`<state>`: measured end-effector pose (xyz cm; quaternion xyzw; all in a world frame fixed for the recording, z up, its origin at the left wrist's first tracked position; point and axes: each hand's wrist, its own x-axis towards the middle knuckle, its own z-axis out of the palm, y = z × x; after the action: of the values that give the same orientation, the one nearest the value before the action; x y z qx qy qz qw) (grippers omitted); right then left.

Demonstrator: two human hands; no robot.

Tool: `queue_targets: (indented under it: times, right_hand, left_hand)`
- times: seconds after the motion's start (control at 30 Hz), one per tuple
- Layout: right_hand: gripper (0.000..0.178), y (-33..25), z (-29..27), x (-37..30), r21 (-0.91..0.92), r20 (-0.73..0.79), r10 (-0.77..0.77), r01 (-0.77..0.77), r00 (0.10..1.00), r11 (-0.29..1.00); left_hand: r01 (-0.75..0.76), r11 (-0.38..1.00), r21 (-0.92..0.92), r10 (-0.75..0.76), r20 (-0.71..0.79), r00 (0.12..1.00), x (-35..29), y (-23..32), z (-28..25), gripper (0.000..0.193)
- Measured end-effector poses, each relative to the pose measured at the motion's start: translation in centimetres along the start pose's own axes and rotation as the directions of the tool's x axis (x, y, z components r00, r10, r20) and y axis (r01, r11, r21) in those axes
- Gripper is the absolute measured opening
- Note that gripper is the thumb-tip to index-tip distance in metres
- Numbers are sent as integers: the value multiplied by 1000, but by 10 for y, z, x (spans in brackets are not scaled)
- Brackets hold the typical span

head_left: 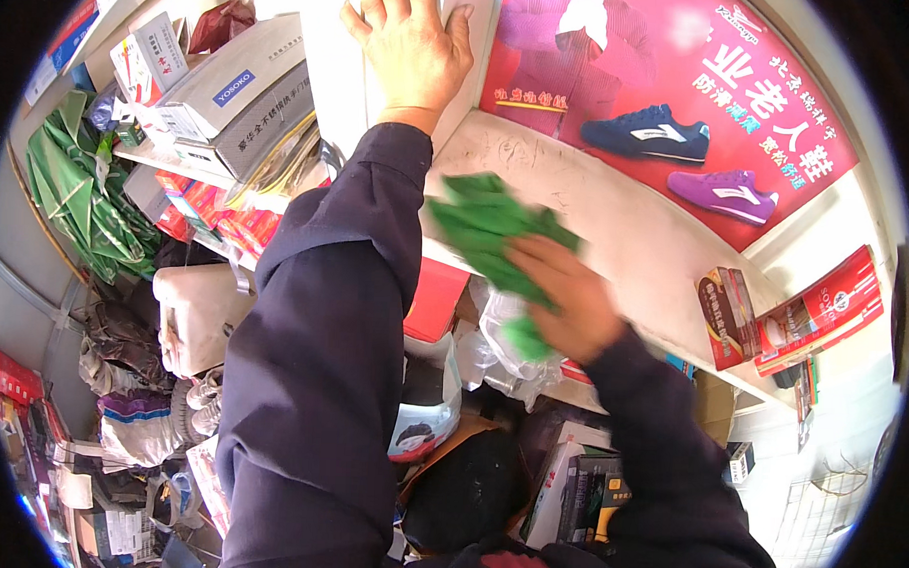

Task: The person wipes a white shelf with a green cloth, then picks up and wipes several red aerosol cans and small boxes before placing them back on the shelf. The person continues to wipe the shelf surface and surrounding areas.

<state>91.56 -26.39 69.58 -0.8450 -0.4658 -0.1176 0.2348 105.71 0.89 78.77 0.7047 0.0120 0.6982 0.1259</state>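
My left hand reaches up with its fingers spread and the palm resting against a white upright panel. Gripped in my right hand is a green cloth, slightly blurred, with its folds hanging out past the fingers. The cloth is over the front part of a white shelf, whose surface carries smudges and dark scribbled marks. Whether the cloth touches the surface, I cannot tell. Behind the shelf a pink poster shows a dark blue shoe and a purple shoe.
Brown and red boxes stand at the shelf's right end. Grey cartons crowd the left shelf, beside a bundled green sheet. Under the white shelf are plastic bags, a black bag and several boxes.
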Motion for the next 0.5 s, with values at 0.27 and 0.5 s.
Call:
queue_targets:
  times: [0.27, 0.5]
  right_hand:
    - [70, -5, -50, -68, -129, -21, 365, -365, 931, 922]
    - [54, -13, 76, 100, 32, -17, -56, 56, 998, 998]
  left_hand:
    - [5, 1000, -9, -5, -42, 999, -3, -2, 6, 73]
    - [-4, 1000, -14, 4, -38, 999, -2, -2, 4, 73]
